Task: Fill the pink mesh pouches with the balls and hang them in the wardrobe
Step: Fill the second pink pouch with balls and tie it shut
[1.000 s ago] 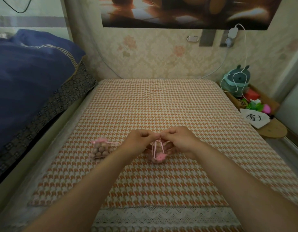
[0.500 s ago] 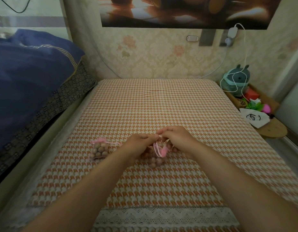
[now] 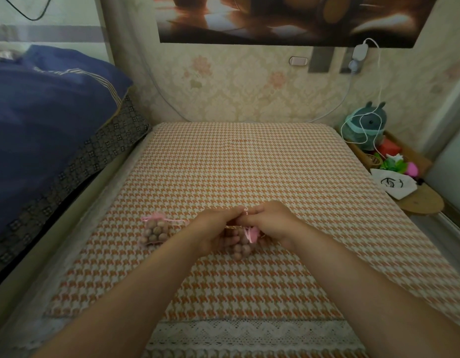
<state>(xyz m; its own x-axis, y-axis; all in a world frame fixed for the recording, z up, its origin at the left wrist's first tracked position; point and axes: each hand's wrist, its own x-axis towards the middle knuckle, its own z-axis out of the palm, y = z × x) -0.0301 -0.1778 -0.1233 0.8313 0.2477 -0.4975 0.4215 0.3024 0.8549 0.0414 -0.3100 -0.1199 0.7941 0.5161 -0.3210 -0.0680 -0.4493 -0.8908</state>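
Here, in the head view, the left hand (image 3: 213, 228) and right hand (image 3: 271, 223) meet fingertip to fingertip low over the orange houndstooth cover (image 3: 236, 164). Both have their fingers curled, and each seems to pinch the thin pink drawstring (image 3: 250, 235) of the mesh pouch (image 3: 245, 248) lying just beneath them. The pouch rests on the cover, and its balls (image 3: 236, 250) show through the mesh between the two wrists. How far its neck is drawn in I cannot tell, as the hands hide it.

A second filled pouch (image 3: 155, 232) lies just to the left, apart from the hands, with its neck gathered and its ribbon trailing. The wardrobe is not in sight.

The step looks like closing this pouch. It would go best with the pouch left resting on the cover, so that the balls' weight does not fall against the open neck. The two cord ends want an even, level pull outwards until the mesh bunches tight. A one-sided tug may tip the pouch and let balls roll out. Enough cord should be left over to serve as a hanging loop.
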